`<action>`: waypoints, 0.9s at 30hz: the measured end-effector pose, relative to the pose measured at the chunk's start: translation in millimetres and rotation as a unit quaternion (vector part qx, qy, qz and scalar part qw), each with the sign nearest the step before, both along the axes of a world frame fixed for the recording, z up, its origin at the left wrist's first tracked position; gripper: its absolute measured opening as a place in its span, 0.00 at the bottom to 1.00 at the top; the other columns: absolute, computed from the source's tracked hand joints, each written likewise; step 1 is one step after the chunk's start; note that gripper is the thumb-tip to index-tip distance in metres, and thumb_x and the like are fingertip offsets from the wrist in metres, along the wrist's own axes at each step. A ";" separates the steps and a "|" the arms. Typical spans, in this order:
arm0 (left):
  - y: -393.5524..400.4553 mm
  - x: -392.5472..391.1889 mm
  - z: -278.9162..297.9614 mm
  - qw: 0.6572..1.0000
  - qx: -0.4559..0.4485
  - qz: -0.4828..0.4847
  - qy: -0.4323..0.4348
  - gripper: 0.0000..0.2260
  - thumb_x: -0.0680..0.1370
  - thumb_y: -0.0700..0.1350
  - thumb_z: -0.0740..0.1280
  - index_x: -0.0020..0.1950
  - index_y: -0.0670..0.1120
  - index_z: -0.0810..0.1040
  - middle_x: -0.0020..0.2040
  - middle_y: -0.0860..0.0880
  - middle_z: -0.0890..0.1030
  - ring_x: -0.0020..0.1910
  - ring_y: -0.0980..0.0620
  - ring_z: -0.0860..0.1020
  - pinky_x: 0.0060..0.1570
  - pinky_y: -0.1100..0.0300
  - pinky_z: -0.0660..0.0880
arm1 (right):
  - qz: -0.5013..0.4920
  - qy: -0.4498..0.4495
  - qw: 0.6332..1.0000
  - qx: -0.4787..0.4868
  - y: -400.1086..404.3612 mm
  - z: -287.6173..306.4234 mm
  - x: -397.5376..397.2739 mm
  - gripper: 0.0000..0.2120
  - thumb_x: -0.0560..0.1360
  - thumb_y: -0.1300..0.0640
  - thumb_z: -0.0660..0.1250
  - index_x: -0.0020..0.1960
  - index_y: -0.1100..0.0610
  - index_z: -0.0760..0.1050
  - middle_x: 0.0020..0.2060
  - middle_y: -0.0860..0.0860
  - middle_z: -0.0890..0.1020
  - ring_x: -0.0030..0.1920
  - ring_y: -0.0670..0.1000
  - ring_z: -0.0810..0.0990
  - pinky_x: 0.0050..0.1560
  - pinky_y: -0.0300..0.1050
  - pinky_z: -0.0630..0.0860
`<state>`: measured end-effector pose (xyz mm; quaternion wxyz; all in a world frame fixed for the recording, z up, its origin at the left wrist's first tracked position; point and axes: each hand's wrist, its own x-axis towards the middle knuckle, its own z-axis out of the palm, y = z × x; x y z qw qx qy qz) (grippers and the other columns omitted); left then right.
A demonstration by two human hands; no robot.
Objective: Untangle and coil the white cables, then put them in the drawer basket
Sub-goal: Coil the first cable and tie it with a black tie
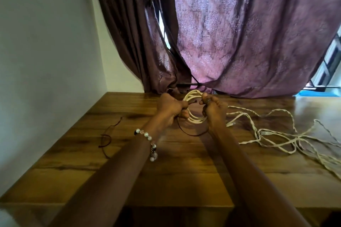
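White cable coil (193,106) between hands (191,110)

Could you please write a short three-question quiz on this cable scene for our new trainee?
1. True or false: both hands grip the coil of white cable.
2. Where do the loose white cables lie: A) left of the hands, B) right of the hands, C) in a basket?
3. Which wrist wears the beaded bracelet?

Key: 1 true, the left hand and right hand both hold it; 2 B, on the wooden table; 3 left.
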<state>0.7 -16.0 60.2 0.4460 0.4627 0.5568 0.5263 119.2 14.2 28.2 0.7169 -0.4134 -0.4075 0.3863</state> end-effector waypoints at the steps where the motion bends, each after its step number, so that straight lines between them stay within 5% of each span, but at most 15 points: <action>1: 3.8 6.7 -4.8 1.000 -0.002 0.021 -0.013 0.05 0.71 0.33 0.69 0.41 0.30 0.77 0.27 0.39 0.78 0.17 0.51 0.75 0.20 0.61 0.73 | 0.003 -0.004 1.000 0.005 1.5 -1.6 0.5 0.10 0.77 0.64 0.65 0.38 0.60 0.79 0.25 0.48 0.78 0.20 0.39 0.69 0.25 0.33 0.67; 4: 20.6 22.1 -23.0 0.995 0.009 0.096 -0.016 0.06 0.70 0.37 0.71 0.40 0.33 0.78 0.30 0.38 0.81 0.23 0.44 0.80 0.26 0.49 0.80 | 0.024 -0.035 0.999 0.033 4.8 -10.1 -0.5 0.09 0.77 0.62 0.66 0.39 0.59 0.80 0.30 0.54 0.77 0.26 0.42 0.69 0.29 0.37 0.67; 7: 46.8 27.9 -46.9 0.984 0.030 0.174 0.015 0.11 0.62 0.47 0.71 0.35 0.40 0.78 0.31 0.41 0.82 0.28 0.41 0.82 0.25 0.42 0.79 | 0.102 0.013 0.993 0.051 2.0 -13.7 -3.0 0.07 0.78 0.67 0.61 0.45 0.67 0.76 0.24 0.50 0.75 0.23 0.40 0.68 0.23 0.33 0.66; 10: 52.0 31.4 -58.2 0.980 0.028 0.197 0.023 0.09 0.68 0.45 0.72 0.33 0.40 0.78 0.29 0.43 0.82 0.26 0.44 0.81 0.26 0.47 0.80 | 0.159 0.012 0.985 0.064 4.1 -19.3 -3.3 0.06 0.79 0.70 0.58 0.51 0.69 0.74 0.21 0.45 0.75 0.21 0.39 0.69 0.21 0.31 0.66; 14: 48.2 29.1 -65.4 0.958 0.048 0.245 0.139 0.11 0.72 0.47 0.72 0.41 0.38 0.82 0.39 0.40 0.83 0.40 0.41 0.82 0.38 0.53 0.77 | 0.125 -0.074 0.988 0.055 17.6 -30.1 -6.3 0.08 0.78 0.68 0.63 0.56 0.66 0.75 0.39 0.54 0.83 0.34 0.42 0.81 0.31 0.35 0.76; 16: 51.6 29.2 -67.9 0.957 0.043 0.246 0.148 0.12 0.73 0.49 0.71 0.41 0.39 0.82 0.40 0.40 0.83 0.42 0.40 0.81 0.38 0.53 0.75 | 0.126 -0.087 0.987 0.051 19.1 -32.2 -7.3 0.08 0.77 0.67 0.64 0.55 0.67 0.76 0.40 0.55 0.83 0.33 0.43 0.81 0.30 0.36 0.77; 19: 52.0 29.1 -68.5 0.978 0.062 0.201 -0.007 0.15 0.72 0.46 0.71 0.28 0.42 0.78 0.26 0.43 0.80 0.25 0.44 0.79 0.28 0.51 0.79 | 0.149 -0.037 0.987 0.048 18.8 -32.8 -7.4 0.06 0.77 0.68 0.63 0.52 0.68 0.77 0.35 0.54 0.80 0.28 0.45 0.78 0.23 0.38 0.72; 22: 45.8 35.4 -63.1 0.970 0.031 0.157 -0.185 0.14 0.73 0.39 0.71 0.28 0.40 0.75 0.23 0.47 0.77 0.17 0.52 0.73 0.19 0.63 0.71 | 0.214 0.063 0.974 0.038 21.9 -35.2 -10.1 0.05 0.77 0.69 0.63 0.50 0.67 0.78 0.31 0.56 0.76 0.27 0.49 0.70 0.24 0.38 0.66; 27: 41.9 34.8 -58.3 0.954 -0.016 0.087 -0.286 0.09 0.74 0.37 0.69 0.34 0.40 0.75 0.21 0.50 0.75 0.16 0.58 0.70 0.20 0.67 0.70 | 0.156 -0.033 0.986 0.055 21.5 -35.6 -10.4 0.05 0.76 0.66 0.66 0.49 0.65 0.80 0.34 0.56 0.77 0.26 0.46 0.72 0.28 0.39 0.69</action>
